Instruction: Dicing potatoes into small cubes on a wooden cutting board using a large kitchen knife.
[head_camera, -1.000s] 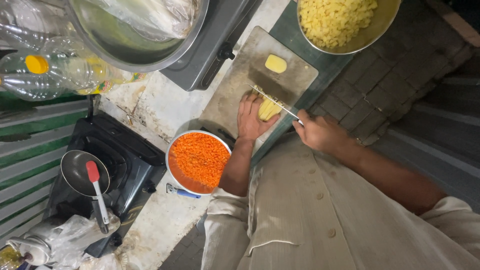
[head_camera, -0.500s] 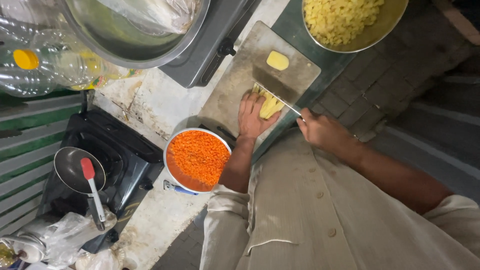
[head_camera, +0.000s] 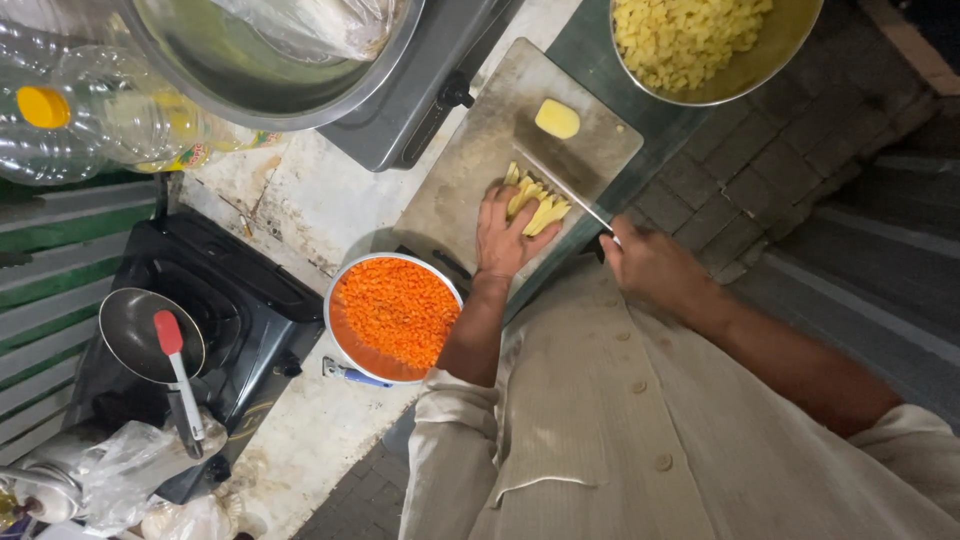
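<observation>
**Knife beside your fingertips, potato sticks under the left hand**

Your left hand (head_camera: 508, 232) lies flat on the grey cutting board (head_camera: 470, 170), its fingers spread over a small bundle of pale yellow potato sticks (head_camera: 535, 203) and pressing them together; the grip there is a loose hold-down, not a closed fist. Your right hand (head_camera: 650, 265) is wrapped around the handle of the knife (head_camera: 565, 187), off the near right edge of the board.

The relation that matters: the blade runs diagonally from your right hand up and to the left, its flat lying just beside the far right side of the sticks, close to your left fingertips. The sticks fan out from under the fingers, their long axes pointing far and right, so the blade crosses them roughly at an angle (how square, the view does not settle). The left hand is the nearer one, touching them.

A single rounded potato piece (head_camera: 557, 118) waits further along the board, apart from the bundle. A bowl of diced potato (head_camera: 700, 45) sits far right; a pan of chopped carrot (head_camera: 393, 315) stands just left of your left forearm.
</observation>
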